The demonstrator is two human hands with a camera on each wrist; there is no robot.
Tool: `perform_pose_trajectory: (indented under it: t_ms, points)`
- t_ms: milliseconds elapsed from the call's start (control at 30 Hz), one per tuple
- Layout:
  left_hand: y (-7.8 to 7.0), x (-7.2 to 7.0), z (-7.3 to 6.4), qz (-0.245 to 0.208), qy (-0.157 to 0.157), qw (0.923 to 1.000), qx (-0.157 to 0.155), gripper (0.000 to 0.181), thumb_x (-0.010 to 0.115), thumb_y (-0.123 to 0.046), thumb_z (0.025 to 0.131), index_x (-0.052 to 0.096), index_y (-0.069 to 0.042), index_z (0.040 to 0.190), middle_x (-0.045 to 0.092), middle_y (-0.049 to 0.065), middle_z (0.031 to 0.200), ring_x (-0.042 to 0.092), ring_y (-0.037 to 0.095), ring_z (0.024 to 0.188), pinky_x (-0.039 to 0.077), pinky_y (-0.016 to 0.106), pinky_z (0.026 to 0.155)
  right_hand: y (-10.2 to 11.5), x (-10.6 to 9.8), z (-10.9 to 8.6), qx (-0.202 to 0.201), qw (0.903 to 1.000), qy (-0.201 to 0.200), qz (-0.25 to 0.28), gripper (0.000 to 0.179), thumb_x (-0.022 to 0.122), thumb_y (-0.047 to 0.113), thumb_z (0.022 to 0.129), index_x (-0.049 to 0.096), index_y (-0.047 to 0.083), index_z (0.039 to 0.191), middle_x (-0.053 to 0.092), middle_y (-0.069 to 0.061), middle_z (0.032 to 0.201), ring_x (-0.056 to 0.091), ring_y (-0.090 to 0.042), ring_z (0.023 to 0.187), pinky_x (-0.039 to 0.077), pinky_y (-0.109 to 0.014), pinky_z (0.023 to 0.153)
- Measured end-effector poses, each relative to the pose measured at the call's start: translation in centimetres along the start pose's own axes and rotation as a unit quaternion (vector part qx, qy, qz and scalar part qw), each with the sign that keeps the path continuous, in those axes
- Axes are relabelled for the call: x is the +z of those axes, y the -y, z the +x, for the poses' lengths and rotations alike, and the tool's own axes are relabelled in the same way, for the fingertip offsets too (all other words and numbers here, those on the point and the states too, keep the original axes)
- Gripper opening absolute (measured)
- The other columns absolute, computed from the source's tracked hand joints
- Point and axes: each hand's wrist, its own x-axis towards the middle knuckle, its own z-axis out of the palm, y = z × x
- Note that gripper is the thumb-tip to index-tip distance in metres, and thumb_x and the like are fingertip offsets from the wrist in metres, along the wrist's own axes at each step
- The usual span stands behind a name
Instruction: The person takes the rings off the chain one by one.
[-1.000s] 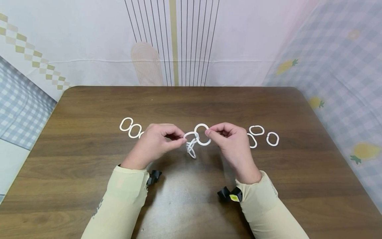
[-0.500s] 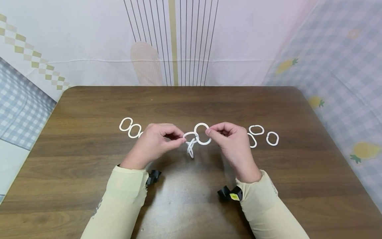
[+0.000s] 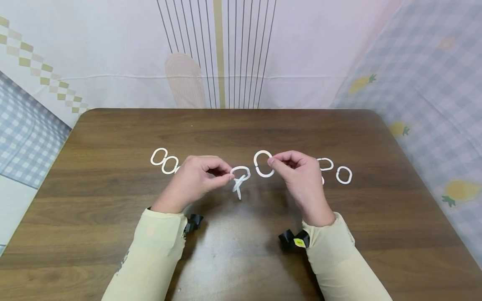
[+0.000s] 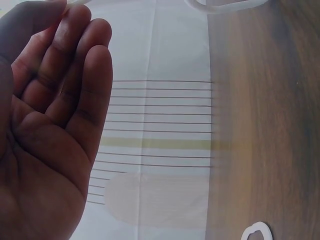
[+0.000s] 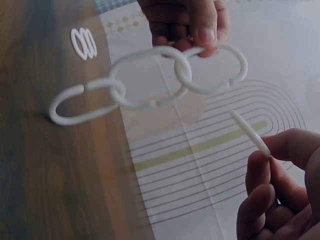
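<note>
My left hand (image 3: 196, 182) pinches the end link of a short white plastic chain (image 5: 150, 50) between thumb and fingertips. Three joined links show in the right wrist view, hanging below the fingers in the head view. My right hand (image 3: 299, 179) pinches a single white oval link (image 3: 263, 151) by its right side. A small gap shows on that link's left side, facing the chain. The single link and the chain are apart. Seen from the right wrist, the single link (image 5: 250, 133) is nearly edge-on.
Several loose white links (image 3: 152, 156) lie on the brown wooden table (image 3: 226, 133) left of the left hand, one partly hidden by it. More links (image 3: 350, 174) lie beyond the right hand. A patterned cloth (image 3: 308, 54) hangs behind the table.
The single link, which overlapped the chain's end link before, has moved right and slightly away with my right hand, so a space now separates them. The chain's hanging part has swung a little; my left hand stays put.
</note>
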Motion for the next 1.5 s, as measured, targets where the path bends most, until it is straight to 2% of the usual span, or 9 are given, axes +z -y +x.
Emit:
perform_pose_trajectory:
  t_ms: [467,633,900,1267,1500]
  points:
    - [0.0,-0.1,-0.1,-0.007,0.006,0.9995,-0.029,0.007,0.077,-0.014,0.087,0.078,-0.021,0.086,0.069,-0.014,0.078,0.065,0.006,0.073,0.055,0.029,0.071,-2.0,-1.8,1.8,-0.011,0.9962,-0.050,-0.070,0.019,0.081,0.023,0.085,0.079,0.006,0.092,0.071,0.006,0.077,0.058,-0.014,0.073,0.045,-0.023,0.062]
    - [-0.1,-0.2,-0.1,0.000,0.011,0.9990,-0.043,0.006,0.076,-0.015,0.087,0.078,-0.020,0.087,0.070,-0.014,0.079,0.065,0.006,0.074,0.055,0.027,0.071,-2.9,-2.3,2.6,0.005,0.9934,-0.065,-0.094,0.018,0.081,0.023,0.085,0.080,0.007,0.092,0.070,0.006,0.077,0.058,-0.013,0.074,0.045,-0.023,0.062]
    - [-0.1,-0.2,0.0,0.006,0.015,0.9988,-0.046,0.006,0.076,-0.015,0.088,0.078,-0.021,0.088,0.070,-0.014,0.080,0.065,0.006,0.075,0.055,0.027,0.071,-4.6,-2.9,3.4,0.016,0.9901,-0.085,-0.111,0.019,0.081,0.022,0.085,0.079,0.005,0.093,0.068,0.007,0.075,0.057,-0.013,0.074,0.044,-0.022,0.062]
    - [0.0,-0.2,0.0,0.007,0.020,0.9984,-0.052,0.005,0.077,-0.018,0.088,0.077,-0.023,0.086,0.069,-0.015,0.078,0.064,0.006,0.074,0.053,0.027,0.071,-6.2,-3.6,4.1,0.015,0.9759,-0.102,-0.193,0.019,0.077,0.025,0.088,0.080,0.007,0.095,0.070,-0.006,0.083,0.057,-0.016,0.077,0.044,-0.024,0.067]
    - [-0.1,-0.2,0.0,0.008,0.026,0.9982,-0.054,0.004,0.076,-0.021,0.089,0.078,-0.018,0.088,0.069,-0.014,0.079,0.064,0.007,0.075,0.053,0.027,0.072,-6.8,-4.4,4.5,0.029,0.9673,-0.109,-0.227,0.024,0.076,0.031,0.090,0.079,0.008,0.098,0.071,-0.009,0.087,0.057,-0.018,0.078,0.043,-0.027,0.068]
